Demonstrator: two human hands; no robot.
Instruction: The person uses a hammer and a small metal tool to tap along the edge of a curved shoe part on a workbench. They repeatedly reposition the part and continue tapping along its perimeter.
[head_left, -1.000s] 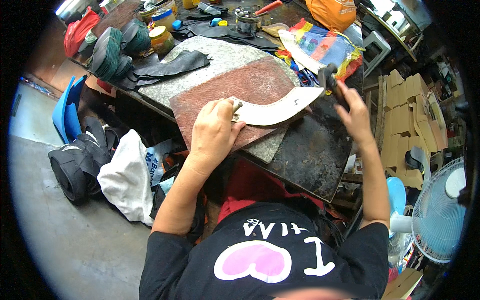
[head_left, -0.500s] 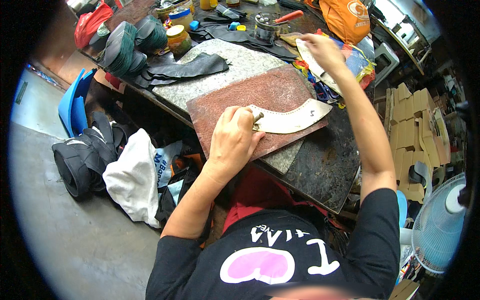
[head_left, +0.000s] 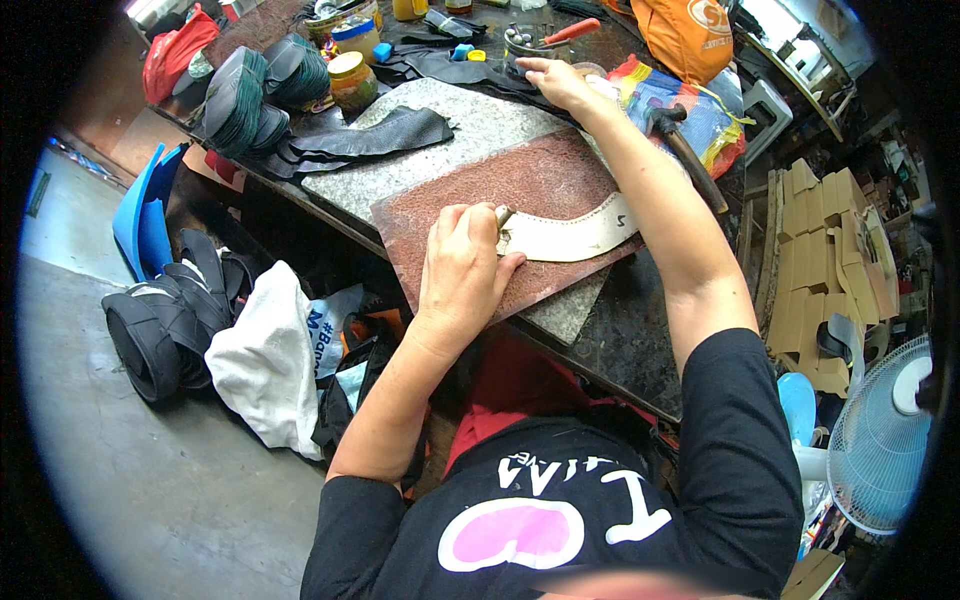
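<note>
**Left hand on punch over leather strip; right hand at the tin**

Left hand [head_left: 462, 265]: curled into a closed fist around a small metal punch [head_left: 504, 215], whose tip pokes out by the thumb. The fist rests on the near end of a pale curved leather strip [head_left: 572, 237].

Leather strip: lies flat on a reddish-brown mat [head_left: 480, 190], running from under the left hand toward the right forearm. The mat sits on a grey speckled stone slab [head_left: 470, 125] on the desk [head_left: 640, 340].

Right hand [head_left: 553, 79]: stretched out to the far side of the desk, fingers loosely open and spread, palm down, holding nothing that can be seen. It is just beside a round metal tin [head_left: 520, 45] of small parts; contact with the tin cannot be told.

Hammer [head_left: 683, 150]: lies on the desk, head by the right forearm, wooden handle pointing to the desk's right edge, not held.

Surroundings: black rubber pieces [head_left: 375, 135] lie on the far-left part of the slab; a jar with a yellow lid [head_left: 352, 80] stands behind them. A stack of dark soles [head_left: 240, 95] sits at the desk's left end. On the floor to the left: a white cloth [head_left: 265, 360] and black bags [head_left: 160, 320]. Folded cardboard [head_left: 830, 260] and a white fan [head_left: 885, 430] are on the right.
</note>
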